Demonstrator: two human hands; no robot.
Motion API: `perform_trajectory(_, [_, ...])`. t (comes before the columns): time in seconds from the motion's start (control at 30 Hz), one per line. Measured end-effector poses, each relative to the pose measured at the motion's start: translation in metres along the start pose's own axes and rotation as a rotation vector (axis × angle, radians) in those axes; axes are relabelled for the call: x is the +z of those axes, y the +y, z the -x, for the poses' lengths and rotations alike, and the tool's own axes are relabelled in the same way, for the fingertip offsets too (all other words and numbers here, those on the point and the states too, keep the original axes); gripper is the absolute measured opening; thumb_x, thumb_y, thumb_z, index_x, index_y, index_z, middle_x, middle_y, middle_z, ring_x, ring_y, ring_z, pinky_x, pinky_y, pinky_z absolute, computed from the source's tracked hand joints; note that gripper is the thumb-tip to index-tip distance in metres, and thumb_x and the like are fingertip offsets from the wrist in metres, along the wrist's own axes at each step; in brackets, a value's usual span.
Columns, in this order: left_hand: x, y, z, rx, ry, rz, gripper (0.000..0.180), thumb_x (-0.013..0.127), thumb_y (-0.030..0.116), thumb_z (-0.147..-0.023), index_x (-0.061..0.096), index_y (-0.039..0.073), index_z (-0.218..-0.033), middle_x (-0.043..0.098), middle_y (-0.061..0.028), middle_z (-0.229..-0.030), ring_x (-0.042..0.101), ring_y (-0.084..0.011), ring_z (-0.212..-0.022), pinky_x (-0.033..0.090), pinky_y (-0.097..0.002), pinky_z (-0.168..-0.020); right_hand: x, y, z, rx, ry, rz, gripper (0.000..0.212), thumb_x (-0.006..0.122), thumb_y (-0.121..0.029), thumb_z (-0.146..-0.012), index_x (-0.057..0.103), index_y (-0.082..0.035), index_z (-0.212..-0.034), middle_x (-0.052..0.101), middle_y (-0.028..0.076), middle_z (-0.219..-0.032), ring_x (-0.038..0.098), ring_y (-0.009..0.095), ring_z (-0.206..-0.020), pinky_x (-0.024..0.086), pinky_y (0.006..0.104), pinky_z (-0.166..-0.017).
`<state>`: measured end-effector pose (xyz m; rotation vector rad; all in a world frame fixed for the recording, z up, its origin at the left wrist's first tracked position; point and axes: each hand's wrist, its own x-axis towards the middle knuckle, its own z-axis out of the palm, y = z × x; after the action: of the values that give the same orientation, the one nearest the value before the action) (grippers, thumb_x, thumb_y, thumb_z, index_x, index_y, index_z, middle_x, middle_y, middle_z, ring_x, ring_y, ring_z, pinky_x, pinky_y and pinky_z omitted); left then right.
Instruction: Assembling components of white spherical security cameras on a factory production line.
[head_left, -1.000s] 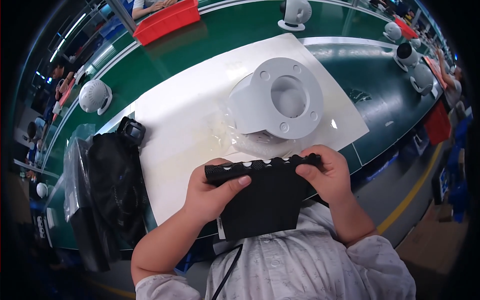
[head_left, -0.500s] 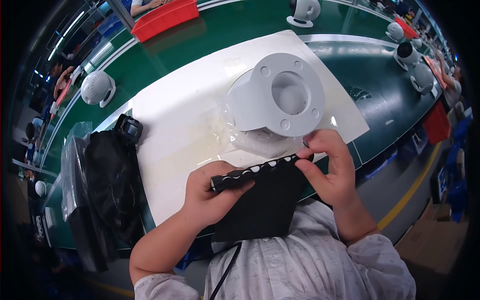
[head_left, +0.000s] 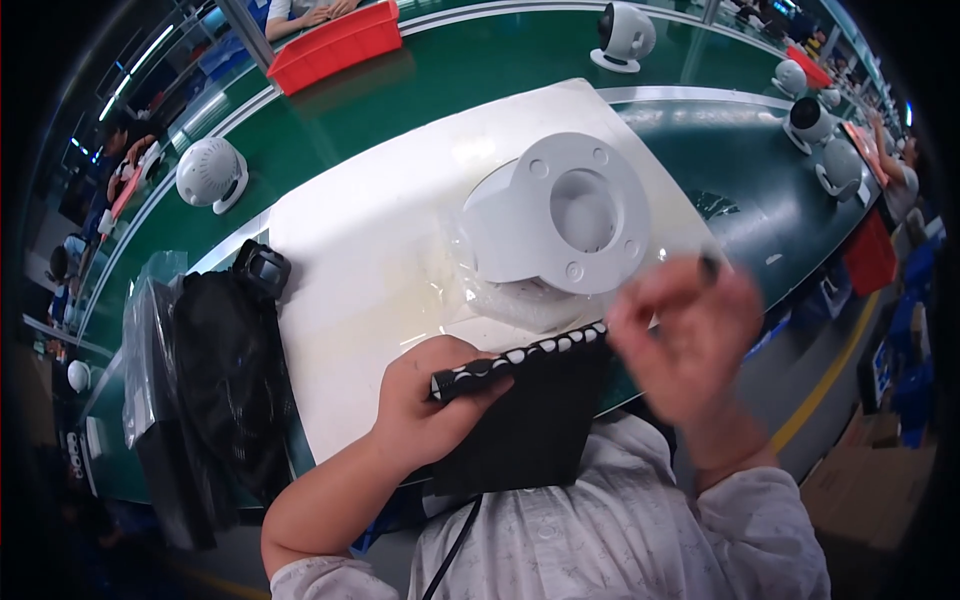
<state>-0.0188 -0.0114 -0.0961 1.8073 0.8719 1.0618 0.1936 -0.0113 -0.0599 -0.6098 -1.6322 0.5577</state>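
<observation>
My left hand (head_left: 425,405) is closed on the left end of a black sheet (head_left: 530,430), which is folded over. White round spots and black edges run along its bent upper rim. My right hand (head_left: 690,340) is smeared by motion near the sheet's right end, its fingers bent. A small dark spot (head_left: 708,270), perhaps a black disc, shows at its upper fingers; how it is held is unclear. Beyond the sheet a white fan-like device (head_left: 510,230) lies with its round base (head_left: 545,210) turned up, on clear bubble wrap (head_left: 520,312).
A white board (head_left: 350,260) covers the green bench. At left lie a black mesh bag (head_left: 225,370), a small black camera-like device (head_left: 265,268) and a plastic-wrapped black item (head_left: 160,400). Similar white devices (head_left: 212,175) stand around. A red bin (head_left: 335,48) sits at a co-worker's hands.
My right hand has moved up and right, partly away from the sheet's end, and blurred. My left hand still holds the sheet. The whole view has shifted slightly.
</observation>
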Motion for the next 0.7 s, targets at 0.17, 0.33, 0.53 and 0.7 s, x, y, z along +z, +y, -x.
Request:
perform_trajectory(0.17, [0.005,-0.005,-0.001,0.254,0.072,-0.048,0.028,0.066,-0.005,-0.063,0.055,0.003,-0.087,0.040,-0.0168,-0.121,0.055,-0.0237,-0.087,0.047,-0.0301,-0.068,-0.025,0.035,-0.066,0.028,0.003,-0.159,0.061,0.047,0.012,-0.075,0.023,-0.008,-0.127,0.041,0.010,-0.105,0.049,0.010,-0.082,0.040,0.0200,-0.068])
perform_trajectory(0.33, [0.006,-0.005,-0.007,0.243,0.019,-0.054,0.028,0.066,-0.005,-0.063,0.056,0.003,-0.089,0.030,-0.0205,-0.131,0.056,-0.0268,-0.093,0.047,-0.0308,-0.073,-0.031,0.034,-0.075,0.246,-0.106,-0.058,0.061,0.048,0.008,-0.076,0.023,-0.007,-0.129,0.040,0.009,-0.106,0.048,0.010,-0.081,0.041,0.0227,-0.075])
perform_trajectory(0.53, [0.008,-0.011,-0.011,0.186,0.008,0.013,0.027,0.065,-0.005,-0.064,0.055,0.002,-0.088,0.031,-0.0211,-0.131,0.058,-0.0267,-0.090,0.047,-0.0307,-0.073,-0.036,0.025,-0.082,0.166,-0.237,0.234,0.059,0.048,0.008,-0.077,0.025,-0.008,-0.128,0.048,0.011,-0.106,0.053,0.013,-0.083,0.043,0.0228,-0.073])
perform_trajectory(0.7, [0.006,-0.007,-0.015,0.184,-0.005,-0.031,0.030,0.065,-0.005,-0.064,0.053,0.002,-0.090,0.031,-0.0219,-0.131,0.059,-0.0260,-0.088,0.047,-0.0305,-0.072,-0.039,0.002,-0.085,-0.202,-0.515,0.663,0.041,0.049,0.008,-0.074,0.044,-0.002,-0.114,0.057,0.012,-0.107,0.057,0.025,-0.095,0.046,0.0308,-0.077])
